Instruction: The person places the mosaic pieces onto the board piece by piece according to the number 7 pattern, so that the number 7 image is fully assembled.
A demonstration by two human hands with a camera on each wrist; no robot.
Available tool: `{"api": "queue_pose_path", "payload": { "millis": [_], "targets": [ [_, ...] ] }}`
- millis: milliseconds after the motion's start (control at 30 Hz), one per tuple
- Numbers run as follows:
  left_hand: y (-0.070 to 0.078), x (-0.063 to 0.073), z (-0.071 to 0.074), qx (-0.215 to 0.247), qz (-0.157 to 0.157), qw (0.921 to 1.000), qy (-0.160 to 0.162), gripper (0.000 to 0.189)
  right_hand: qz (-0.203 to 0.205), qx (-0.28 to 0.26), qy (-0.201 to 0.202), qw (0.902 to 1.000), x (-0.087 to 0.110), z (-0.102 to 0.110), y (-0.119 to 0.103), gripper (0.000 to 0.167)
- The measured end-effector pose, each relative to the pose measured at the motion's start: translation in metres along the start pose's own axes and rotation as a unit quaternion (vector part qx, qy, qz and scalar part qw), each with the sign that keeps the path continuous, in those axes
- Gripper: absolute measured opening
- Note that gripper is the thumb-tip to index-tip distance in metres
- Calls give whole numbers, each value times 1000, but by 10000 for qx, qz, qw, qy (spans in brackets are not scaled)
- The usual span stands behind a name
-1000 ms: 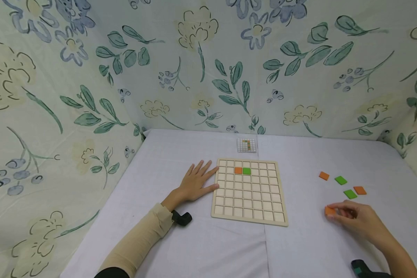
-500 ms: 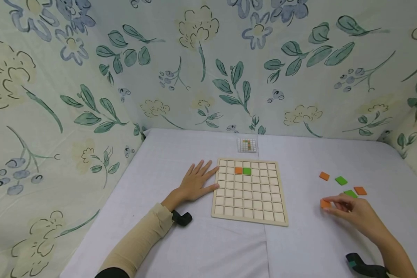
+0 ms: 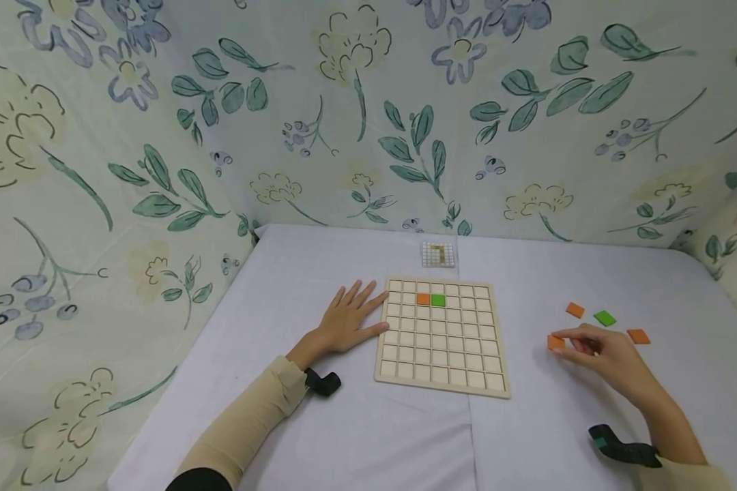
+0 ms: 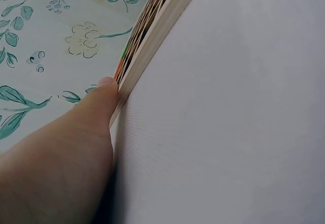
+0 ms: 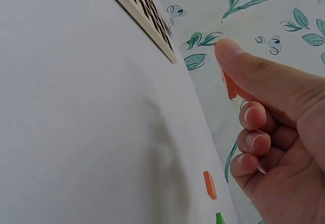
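My right hand (image 3: pixel 611 358) pinches an orange square tile (image 3: pixel 555 342) between thumb and forefinger, to the right of the board. In the right wrist view that tile (image 5: pixel 230 85) is held edge-on above the cloth, the other fingers curled beneath. A wooden grid board (image 3: pixel 442 337) lies on the table; an orange tile (image 3: pixel 423 299) and a green tile (image 3: pixel 438 300) sit side by side in its second row. My left hand (image 3: pixel 344 320) lies flat with spread fingers, thumb and fingertip at the board's left edge. The left wrist view shows the thumb (image 4: pixel 104 94) against that edge.
Beyond the board lies a small card with a coloured grid pattern (image 3: pixel 437 255). Loose on the right are two orange tiles (image 3: pixel 575 310) and a green tile (image 3: pixel 604 318); my right hand hides another green one. A floral curtain (image 3: pixel 344 136) hangs behind the white-covered table (image 3: pixel 282 259).
My right hand has lifted the orange tile and carried it up and left toward the board, passing over the nearer green tile. The left hand stays put.
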State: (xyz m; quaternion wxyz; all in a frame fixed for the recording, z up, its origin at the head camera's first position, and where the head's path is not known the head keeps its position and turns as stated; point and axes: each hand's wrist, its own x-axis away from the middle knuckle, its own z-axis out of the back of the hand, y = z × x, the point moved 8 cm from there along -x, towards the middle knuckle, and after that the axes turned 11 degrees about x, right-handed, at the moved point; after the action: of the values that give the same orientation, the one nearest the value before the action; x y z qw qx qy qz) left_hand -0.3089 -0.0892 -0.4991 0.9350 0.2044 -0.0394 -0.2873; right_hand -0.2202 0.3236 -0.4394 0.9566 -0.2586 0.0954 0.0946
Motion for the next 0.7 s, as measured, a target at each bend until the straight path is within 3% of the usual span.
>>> {"api": "queue_pose_path", "payload": {
  "millis": [367, 700],
  "targets": [
    [-1, -1, 0, 32, -17, 10000, 13, 76, 43, -125, -120, 9998, -15, -7, -8, 29],
    [0, 0, 0, 12, 4, 10000, -9, 76, 362, -205, -17, 9991, -31, -17, -25, 26]
  ]
}}
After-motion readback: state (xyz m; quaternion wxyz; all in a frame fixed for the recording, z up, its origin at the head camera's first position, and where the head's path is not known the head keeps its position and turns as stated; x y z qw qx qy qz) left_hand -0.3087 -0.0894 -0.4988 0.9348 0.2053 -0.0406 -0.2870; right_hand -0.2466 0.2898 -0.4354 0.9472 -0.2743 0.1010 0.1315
